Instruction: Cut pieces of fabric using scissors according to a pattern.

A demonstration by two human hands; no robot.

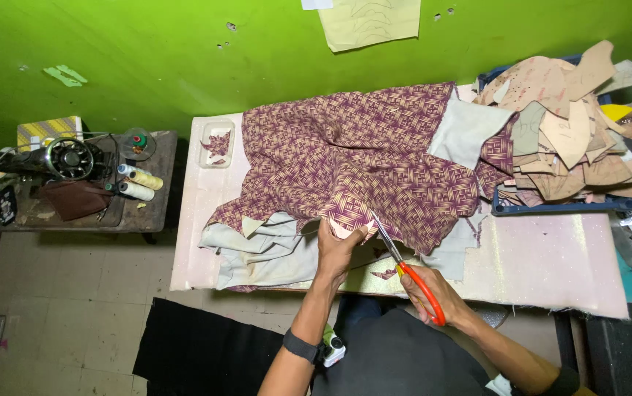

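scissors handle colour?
Orange, on the metal-bladed scissors in the right hand; head view.

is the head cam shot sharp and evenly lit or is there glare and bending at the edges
Head view: evenly bright on the green wall and patterned cloth, both sharp; soft sheen on the pale table; dim, shadowed corners by the sewing machine and floor; the table edges bow from the wide lens; left hand and right hand on the scissors show no blur.

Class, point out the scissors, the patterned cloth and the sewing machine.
scissors [413,282]: head view, on the orange handle.
patterned cloth [345,154]: head view, mid-fabric.
sewing machine [70,158]: head view, on its round wheel.
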